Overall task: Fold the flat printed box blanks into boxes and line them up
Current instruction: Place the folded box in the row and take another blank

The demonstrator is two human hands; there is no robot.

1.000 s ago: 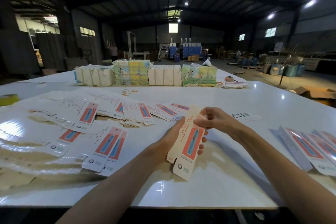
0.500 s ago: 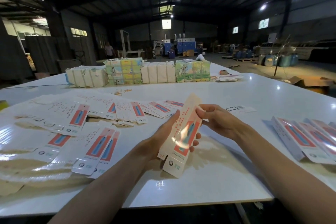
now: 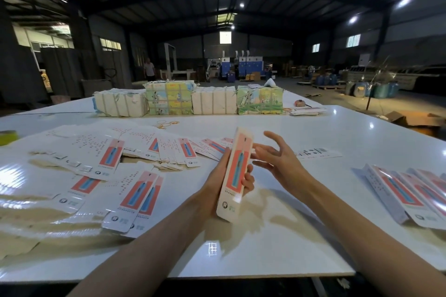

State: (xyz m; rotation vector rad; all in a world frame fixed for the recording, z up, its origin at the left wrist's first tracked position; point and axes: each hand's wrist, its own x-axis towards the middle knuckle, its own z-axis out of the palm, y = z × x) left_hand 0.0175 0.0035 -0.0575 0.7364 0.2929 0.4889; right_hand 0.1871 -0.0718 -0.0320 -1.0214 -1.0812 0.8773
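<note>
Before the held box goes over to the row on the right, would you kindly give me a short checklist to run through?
1. Grip: the left hand grips the folded box around its middle, thumb on one edge and fingers on the other. Ok.
2. The right hand is free: its fingers are spread beside the box and hold nothing. Ok.
3. End flaps tucked shut: cannot tell.
4. The row of finished boxes is orderly: they lie overlapped in one line. Ok.
5. Landing spot: bare table shows beside the row's left end. Ok.
</note>
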